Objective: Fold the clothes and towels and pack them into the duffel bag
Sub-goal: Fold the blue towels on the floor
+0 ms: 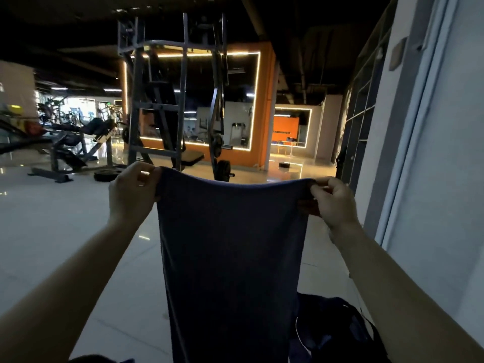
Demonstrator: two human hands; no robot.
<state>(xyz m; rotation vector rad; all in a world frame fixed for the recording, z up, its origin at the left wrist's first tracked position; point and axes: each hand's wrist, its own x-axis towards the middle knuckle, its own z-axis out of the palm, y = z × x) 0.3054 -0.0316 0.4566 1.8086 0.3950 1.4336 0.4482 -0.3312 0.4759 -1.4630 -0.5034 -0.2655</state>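
Your forearms reach in from 7 and 5 o'clock and between them hangs a dark blue towel (231,247), held up at arm's length in the middle of the view. Your left hand (131,191) pinches its top corner at about 10 o'clock from the cloth's centre, thumb and curled fingers clamped on the hem; your right hand (331,203) grips the opposite corner at about 2 o'clock, fingers curled over the edge and bunching it slightly. The top hem sags a little between your two grips, and the cloth drops straight down in one long panel that runs out of view at 6 o'clock, so you cannot see its lower end. At 5 o'clock, low on the floor and partly behind the towel, lies a dark duffel bag (337,334) with a thin pale cord across it; in this dim light you cannot tell whether it stands open or zipped. More dark fabric (102,359) peeks in at 7 o'clock along the bottom edge, probably another garment, though it is too shadowed to say. Beyond the towel, at 12 o'clock, stands a grey weight rack (180,100) on the glossy pale floor (52,231), with an orange, light-framed wall (264,106) behind it. Weight benches (76,142) sit at 10 o'clock, and a pale wall (445,153) runs along 3 o'clock.
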